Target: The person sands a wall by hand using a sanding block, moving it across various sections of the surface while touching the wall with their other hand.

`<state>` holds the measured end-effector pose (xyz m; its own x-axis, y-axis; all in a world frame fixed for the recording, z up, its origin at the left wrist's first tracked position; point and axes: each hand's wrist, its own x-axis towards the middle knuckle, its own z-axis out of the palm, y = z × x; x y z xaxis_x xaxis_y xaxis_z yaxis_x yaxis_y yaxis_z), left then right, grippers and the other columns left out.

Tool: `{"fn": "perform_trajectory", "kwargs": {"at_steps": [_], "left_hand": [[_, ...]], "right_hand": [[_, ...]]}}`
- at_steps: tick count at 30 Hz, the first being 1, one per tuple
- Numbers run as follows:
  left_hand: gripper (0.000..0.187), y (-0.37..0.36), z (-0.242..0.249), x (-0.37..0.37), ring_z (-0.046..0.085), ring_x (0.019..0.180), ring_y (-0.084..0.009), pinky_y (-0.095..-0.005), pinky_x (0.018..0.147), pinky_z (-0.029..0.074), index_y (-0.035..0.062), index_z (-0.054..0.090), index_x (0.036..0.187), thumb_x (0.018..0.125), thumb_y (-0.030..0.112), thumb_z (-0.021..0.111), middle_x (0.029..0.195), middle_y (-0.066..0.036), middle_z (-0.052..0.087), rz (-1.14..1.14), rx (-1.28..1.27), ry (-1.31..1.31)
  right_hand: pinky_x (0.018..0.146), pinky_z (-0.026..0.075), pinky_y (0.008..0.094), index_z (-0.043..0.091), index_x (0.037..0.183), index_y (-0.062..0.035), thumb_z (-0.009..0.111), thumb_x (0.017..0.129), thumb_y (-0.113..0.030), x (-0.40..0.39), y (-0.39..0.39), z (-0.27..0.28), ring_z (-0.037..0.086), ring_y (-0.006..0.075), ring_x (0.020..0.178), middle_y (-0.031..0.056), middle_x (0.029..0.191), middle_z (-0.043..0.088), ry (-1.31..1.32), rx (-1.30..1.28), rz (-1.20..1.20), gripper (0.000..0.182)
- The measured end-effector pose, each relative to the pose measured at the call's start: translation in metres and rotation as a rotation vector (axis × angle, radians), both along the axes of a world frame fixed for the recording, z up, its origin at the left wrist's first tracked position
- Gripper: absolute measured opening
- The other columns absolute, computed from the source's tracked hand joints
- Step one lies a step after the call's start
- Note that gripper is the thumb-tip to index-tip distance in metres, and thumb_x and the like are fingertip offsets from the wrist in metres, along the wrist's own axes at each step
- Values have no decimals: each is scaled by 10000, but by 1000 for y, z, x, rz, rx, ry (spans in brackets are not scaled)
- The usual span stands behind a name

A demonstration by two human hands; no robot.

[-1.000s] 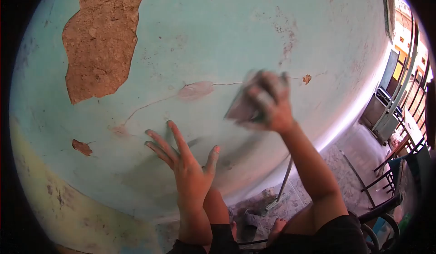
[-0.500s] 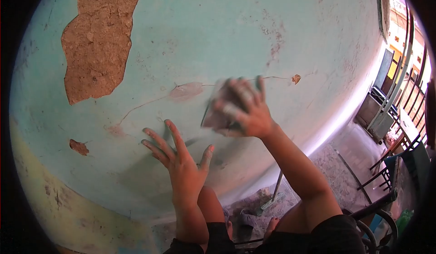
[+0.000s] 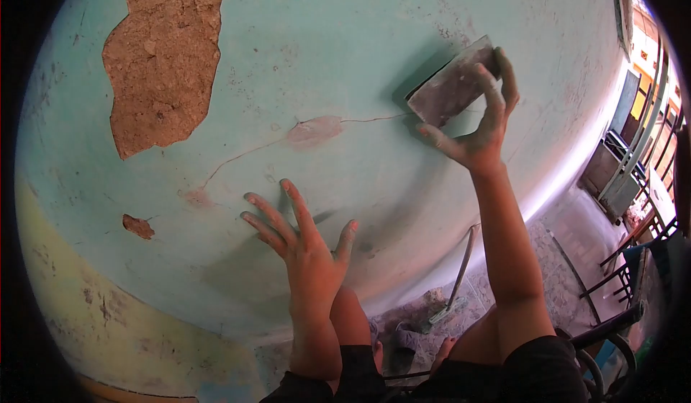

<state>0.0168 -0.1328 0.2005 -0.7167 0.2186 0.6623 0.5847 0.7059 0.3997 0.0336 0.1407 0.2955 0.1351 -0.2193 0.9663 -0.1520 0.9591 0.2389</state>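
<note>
The right hand (image 3: 479, 126) moved up-right since earlier, its grip closed on a sanding block (image 3: 452, 84). The left hand (image 3: 306, 248) stays flat, fingers spread, on the wall (image 3: 345, 36). A bare plaster patch (image 3: 162, 50) is upper left

Hidden and cut-off parts at the wall

The right hand (image 3: 481, 126) covers the right end of the sanding block (image 3: 452, 84), and the block hides where the crack (image 3: 360, 120) runs on to the right. The left hand (image 3: 306, 248) lies flat, so its palm and the wall (image 3: 345, 36) beneath it cannot be seen. The bare plaster patch (image 3: 162, 54) is cut off at the top edge. Far right, the railing (image 3: 651, 126) and chairs (image 3: 619, 288) bend into the dark lens rim, too small to tell apart. The rubble on the floor (image 3: 417, 316) between the arms is unclear.
</note>
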Motion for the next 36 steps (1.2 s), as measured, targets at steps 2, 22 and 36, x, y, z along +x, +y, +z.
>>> {"fn": "perform_trajectory", "kwargs": {"at_steps": [2,22,36], "left_hand": [[1001,0,-1,0,-104,1363,-637,-753,1029,179,124,88,1558,847,578,627,1548,-321,-141,-1,1,-2],[1048,0,-4,2,-86,1402,-581,-701,1084,182,193,45,1564,812,472,720,1575,-257,-149,35,-32,6],[940,29,1,22,-25,1439,-516,-604,1148,141,100,88,1551,887,470,643,1596,-239,-40,-83,281,-181]], "right_hand": [[1065,360,504,399,1409,-111,892,561,-509,6,2,5,345,405,1332,262,1447,310,30,2,22,1059],[1135,255,532,281,1453,-41,662,645,-790,86,-22,61,415,306,1265,148,1405,375,28,-876,1838,1166],[1121,296,534,289,1408,-20,717,652,-729,96,-19,61,414,338,1246,199,1327,391,54,-918,1907,1121]]}}
